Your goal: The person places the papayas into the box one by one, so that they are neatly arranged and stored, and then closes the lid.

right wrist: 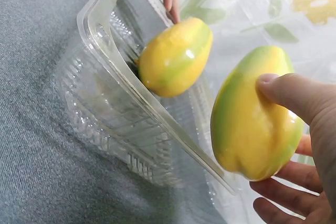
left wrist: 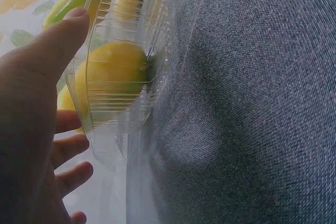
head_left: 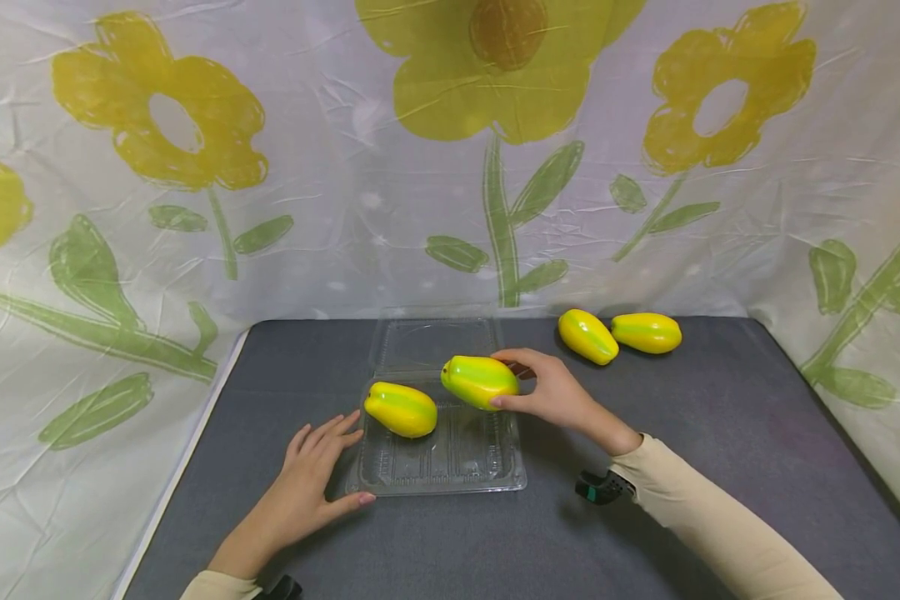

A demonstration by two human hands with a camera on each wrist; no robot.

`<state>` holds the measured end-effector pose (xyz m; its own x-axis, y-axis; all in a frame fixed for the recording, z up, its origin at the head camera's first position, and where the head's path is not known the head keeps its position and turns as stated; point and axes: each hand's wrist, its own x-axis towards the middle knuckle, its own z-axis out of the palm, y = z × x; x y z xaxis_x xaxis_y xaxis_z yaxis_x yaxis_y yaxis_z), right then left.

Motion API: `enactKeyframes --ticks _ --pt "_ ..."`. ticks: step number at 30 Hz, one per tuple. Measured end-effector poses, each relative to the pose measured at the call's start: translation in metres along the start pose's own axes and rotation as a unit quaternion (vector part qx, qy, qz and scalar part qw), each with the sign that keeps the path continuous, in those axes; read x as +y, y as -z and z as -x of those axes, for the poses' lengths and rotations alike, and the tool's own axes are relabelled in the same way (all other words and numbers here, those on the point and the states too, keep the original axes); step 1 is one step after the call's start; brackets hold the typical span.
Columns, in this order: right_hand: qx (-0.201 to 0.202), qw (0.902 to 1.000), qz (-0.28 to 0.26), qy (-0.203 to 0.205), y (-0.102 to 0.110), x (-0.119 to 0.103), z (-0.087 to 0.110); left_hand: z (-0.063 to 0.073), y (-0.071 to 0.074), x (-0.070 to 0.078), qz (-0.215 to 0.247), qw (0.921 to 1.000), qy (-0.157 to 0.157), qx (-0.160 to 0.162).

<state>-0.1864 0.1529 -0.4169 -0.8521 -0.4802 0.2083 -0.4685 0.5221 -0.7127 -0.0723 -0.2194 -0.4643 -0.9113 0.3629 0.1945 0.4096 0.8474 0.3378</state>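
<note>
A clear plastic clamshell box (head_left: 457, 454) lies with its lid (head_left: 435, 343) folded back. One yellow-green papaya (head_left: 401, 410) rests in the left part of the box. My right hand (head_left: 551, 390) grips another papaya (head_left: 480, 382) above the box's right back part; the right wrist view shows the thumb (right wrist: 294, 93) on one side of this papaya (right wrist: 252, 114) and fingers behind it. My left hand (head_left: 311, 475) is at the box's left edge, fingers spread and fairly straight; in the left wrist view its thumb (left wrist: 71, 30) lies against the rim.
Two more papayas, one tilted (head_left: 588, 337) and one lying sideways (head_left: 647, 333), sit side by side at the back right of the dark grey table (head_left: 690, 500). A flower-printed cloth (head_left: 330, 167) hangs behind the table and along its sides.
</note>
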Motion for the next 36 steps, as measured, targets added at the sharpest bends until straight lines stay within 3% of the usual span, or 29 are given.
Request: enactKeyframes --ticks 36 --pt "-0.003 0.9998 0.021 0.005 -0.022 -0.001 0.001 -0.002 0.0 0.001 -0.009 0.9999 0.006 -0.005"
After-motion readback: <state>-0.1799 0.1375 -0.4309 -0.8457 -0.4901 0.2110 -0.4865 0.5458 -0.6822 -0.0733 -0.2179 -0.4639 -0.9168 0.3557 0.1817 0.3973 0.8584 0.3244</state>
